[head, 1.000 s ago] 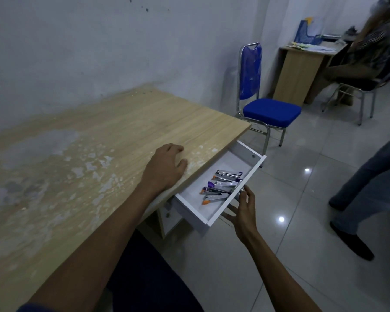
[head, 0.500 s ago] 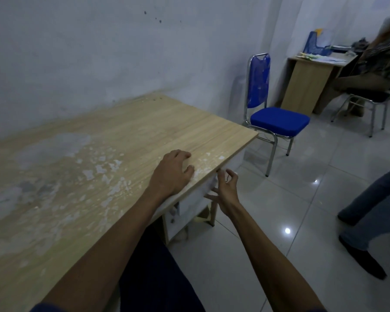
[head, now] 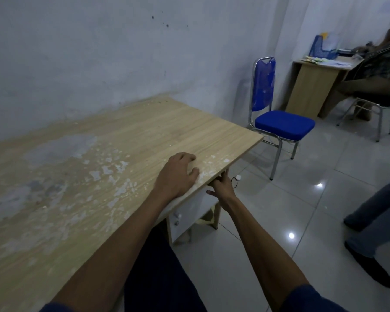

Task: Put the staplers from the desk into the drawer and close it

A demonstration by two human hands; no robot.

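Presently, the left hand (head: 177, 174) lies palm-down on the desk (head: 144, 131) near its front edge, at centre frame. Its fingers are spread loosely and flat on the wood, grasping nothing. The left forearm runs from the lower left of the frame up to the wrist, resting over the desk's edge.

The right hand (head: 221, 188) is just below that edge, slightly right of centre. Its fingers are extended and released, fingertips up against the underside of the desktop and the white drawer (head: 198, 206) front. No grip on a handle is discernible. The right forearm enters from the lower right of the frame, reaching straight toward the drawer.

The drawer sits flush under the desktop, pushed in; its interior is hidden, so the staplers cannot be seen. None lies on the desktop. The desk's surface shows worn, flaking patches toward the left of the frame.

The desk's right corner points toward a blue chair (head: 279, 122) in the upper right, standing apart from it on the tiled floor (head: 268, 221). Open floor lies right of the drawer. Another person's legs (head: 374, 217) occupy the right edge of the frame, well apart from the right arm. A second desk (head: 311, 86) stands in the far upper right corner.
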